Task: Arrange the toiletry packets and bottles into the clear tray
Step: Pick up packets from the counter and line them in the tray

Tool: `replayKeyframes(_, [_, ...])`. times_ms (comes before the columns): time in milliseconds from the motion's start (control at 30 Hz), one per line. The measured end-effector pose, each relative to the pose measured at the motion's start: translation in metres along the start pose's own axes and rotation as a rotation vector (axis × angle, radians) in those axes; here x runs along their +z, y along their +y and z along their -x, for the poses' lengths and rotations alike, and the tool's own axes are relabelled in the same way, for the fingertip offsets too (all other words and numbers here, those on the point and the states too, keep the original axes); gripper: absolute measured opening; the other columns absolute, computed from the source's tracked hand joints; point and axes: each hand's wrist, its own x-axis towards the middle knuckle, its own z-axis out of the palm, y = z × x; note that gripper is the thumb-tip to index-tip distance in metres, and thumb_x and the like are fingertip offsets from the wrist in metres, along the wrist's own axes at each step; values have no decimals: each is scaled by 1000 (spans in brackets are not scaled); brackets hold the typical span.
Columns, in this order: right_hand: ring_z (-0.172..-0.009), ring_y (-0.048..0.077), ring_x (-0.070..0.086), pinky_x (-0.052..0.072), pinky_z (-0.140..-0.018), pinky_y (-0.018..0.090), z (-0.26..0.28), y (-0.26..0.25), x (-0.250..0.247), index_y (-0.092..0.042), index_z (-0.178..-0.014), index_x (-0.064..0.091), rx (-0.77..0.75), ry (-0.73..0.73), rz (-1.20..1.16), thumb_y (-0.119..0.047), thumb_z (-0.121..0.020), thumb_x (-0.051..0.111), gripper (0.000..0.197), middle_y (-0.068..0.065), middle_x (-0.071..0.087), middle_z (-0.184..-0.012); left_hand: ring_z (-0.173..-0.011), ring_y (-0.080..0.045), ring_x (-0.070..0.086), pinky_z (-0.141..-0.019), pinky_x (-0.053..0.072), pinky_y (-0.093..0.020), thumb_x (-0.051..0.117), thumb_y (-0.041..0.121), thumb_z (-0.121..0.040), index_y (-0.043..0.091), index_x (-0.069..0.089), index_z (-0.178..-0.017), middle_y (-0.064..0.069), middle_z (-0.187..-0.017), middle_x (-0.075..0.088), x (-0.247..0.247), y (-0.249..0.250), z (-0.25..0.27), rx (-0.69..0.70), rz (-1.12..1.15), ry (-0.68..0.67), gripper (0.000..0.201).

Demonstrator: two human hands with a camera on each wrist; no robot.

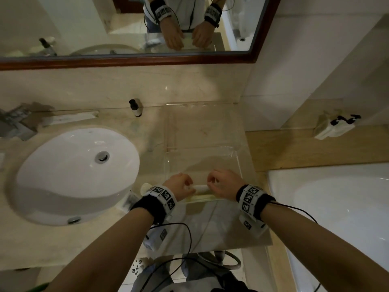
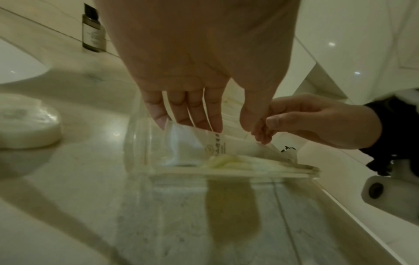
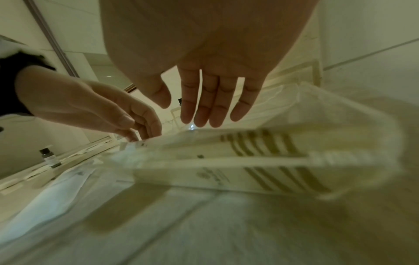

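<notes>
The clear tray (image 1: 168,127) stands on the counter right of the sink; its left wall (image 2: 136,143) shows in the left wrist view. Both hands are at its near end, holding a white clear-wrapped packet (image 1: 201,188) (image 2: 238,145) on edge between them. My left hand (image 1: 188,185) (image 2: 232,131) pinches its left end and my right hand (image 1: 210,183) (image 2: 263,132) (image 3: 179,114) pinches its right end. Flat yellowish striped packets (image 1: 202,198) (image 2: 249,165) (image 3: 260,161) lie in the tray under it. A small black-capped bottle (image 1: 135,108) (image 2: 93,34) (image 3: 49,157) stands by the back wall.
A round white soap (image 1: 145,187) (image 2: 25,123) lies on the counter just left of my left hand. The sink (image 1: 73,175) and faucet (image 1: 16,123) are to the left. A bathtub (image 1: 336,207) and a white bag (image 1: 334,125) on a ledge are to the right.
</notes>
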Motion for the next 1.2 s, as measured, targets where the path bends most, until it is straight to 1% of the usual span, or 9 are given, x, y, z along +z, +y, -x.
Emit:
replayKeyframes(100, [-84,16,50,45,-76,30,-12,-10,-3,-13,-99,62,31,-46,6,-27,-89,52,20,3,61,-99,-107,-21,59,-92,47,-32,58,32,-88,13,56,-118,-5,-118,60,-5,-4,2,-39,35,-44,36])
replayKeyframes(167, [-91,20,54,48,-82,34,-16,-14,-4,-16,-101,62,94,-181,47,-30,-89,50,22,1,59,-101,-106,-21,59,-93,48,-32,57,32,-88,15,58,-117,-4,-119,61,-5,-9,4,-23,1,-83,33])
replayKeyframes(267, [-84,21,55,48,-77,34,-16,-15,-1,-15,-94,61,113,-306,113,-32,-89,50,21,-2,54,-89,-103,-22,61,-90,47,-29,56,27,-88,14,66,-108,-7,-115,62,-2,-11,8,32,-38,-100,25])
replayKeyframes(433, [-81,16,50,45,-77,30,-5,-10,5,-15,-92,59,101,-234,70,-31,-86,56,18,-4,49,-89,-103,-22,60,-88,46,-28,54,23,-90,13,66,-106,-7,-113,65,-1,-10,4,63,-57,-111,22])
replayKeyframes(567, [-83,17,51,43,-78,28,-4,-9,3,-11,-95,60,125,-210,35,-30,-88,56,21,0,52,-94,-108,-22,57,-92,43,-28,47,11,-90,13,61,-111,-6,-117,61,3,-12,0,29,-54,-2,25])
replayKeyframes(700, [-82,15,48,40,-76,25,-9,-11,1,-9,-96,61,139,-159,0,-28,-88,56,21,0,52,-93,-105,-23,57,-90,43,-28,48,10,-89,13,57,-113,-7,-117,58,5,-13,-4,22,-59,79,26])
replayKeyframes(767, [-82,15,48,37,-74,24,-11,-11,0,-11,-96,60,150,-151,5,-28,-88,55,20,-3,49,-91,-104,-23,57,-89,43,-28,51,11,-88,12,56,-114,-8,-117,58,4,-14,-6,24,-59,50,27])
replayKeyframes(934, [-83,15,49,43,-78,27,-11,-10,1,-10,-100,61,166,-275,34,-26,-87,57,21,6,60,-102,-109,-25,55,-93,42,-27,58,16,-86,10,57,-115,-10,-120,57,7,-13,-9,4,-99,-71,29])
replayKeyframes(1200, [-82,17,52,45,-77,30,-13,-8,2,-14,-93,61,161,-194,27,-29,-86,57,17,-3,52,-88,-111,-27,56,-95,42,-30,59,18,-87,8,57,-117,-12,-120,58,3,-10,-11,-14,-110,-74,32])
